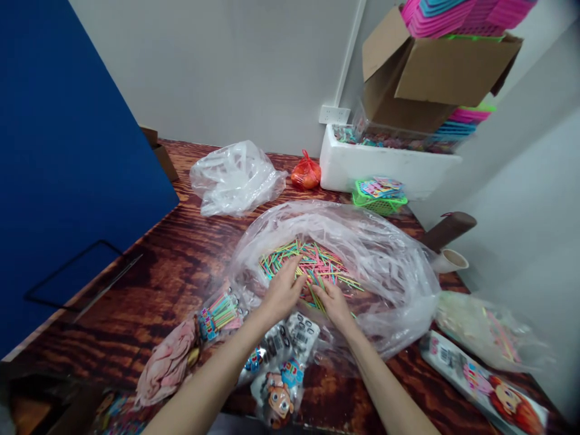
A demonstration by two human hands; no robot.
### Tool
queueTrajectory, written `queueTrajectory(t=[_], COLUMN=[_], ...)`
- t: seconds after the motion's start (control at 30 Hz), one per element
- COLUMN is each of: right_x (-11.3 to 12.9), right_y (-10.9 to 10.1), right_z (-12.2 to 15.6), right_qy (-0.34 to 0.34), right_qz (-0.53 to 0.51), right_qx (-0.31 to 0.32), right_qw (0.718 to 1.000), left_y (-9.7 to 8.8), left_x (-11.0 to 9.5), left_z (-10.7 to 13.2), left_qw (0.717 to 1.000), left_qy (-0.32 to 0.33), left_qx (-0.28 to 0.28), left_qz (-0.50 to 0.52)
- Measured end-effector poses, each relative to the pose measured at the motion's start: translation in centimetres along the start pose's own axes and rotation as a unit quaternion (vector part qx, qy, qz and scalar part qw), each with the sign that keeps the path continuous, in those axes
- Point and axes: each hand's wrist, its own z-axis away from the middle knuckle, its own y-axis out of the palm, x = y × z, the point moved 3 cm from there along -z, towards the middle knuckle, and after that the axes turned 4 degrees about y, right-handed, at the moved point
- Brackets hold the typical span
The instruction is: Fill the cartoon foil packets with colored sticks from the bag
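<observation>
A big clear plastic bag (389,272) lies open on the wooden table (149,272), holding a heap of thin coloured sticks (317,260). Both my hands reach into it. My left hand (283,290) rests on the sticks with fingers curled down into the pile. My right hand (333,300) lies beside it, fingers bent into the sticks. What either hand has pinched is hidden. Small printed packets (285,362) lie under my forearms, one with sticks inside (220,314).
A pink cloth (165,365) lies at front left. A crumpled clear bag (235,178), a red bag (306,172), a green basket (379,194), a white foam box (385,166) and a cardboard box (430,72) stand at the back. Cartoon packets (484,380) lie right. A blue board (58,169) stands left.
</observation>
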Motion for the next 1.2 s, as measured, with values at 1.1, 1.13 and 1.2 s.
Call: queueTrajectory(t=[1.1, 1.13, 1.2], right_x=[-1.7, -1.7, -1.9], right_y=[-3.0, -3.1, -3.0], right_z=[7.2, 7.3, 7.3], right_qy=[-0.033, -0.036, -0.03], right_qz=[-0.032, -0.029, -0.027], right_qx=[-0.119, -0.122, -0.125], right_qw=[0.992, 0.991, 0.991], left_y=[-0.7, -0.6, -0.5], left_x=[2.1, 2.3, 2.5], left_z=[14.9, 15.1, 15.2], left_qw=[0.971, 0.966, 0.96], left_qy=[-0.015, -0.018, -0.018], left_qx=[-0.005, -0.006, -0.008], left_qz=[-0.239, -0.259, -0.278])
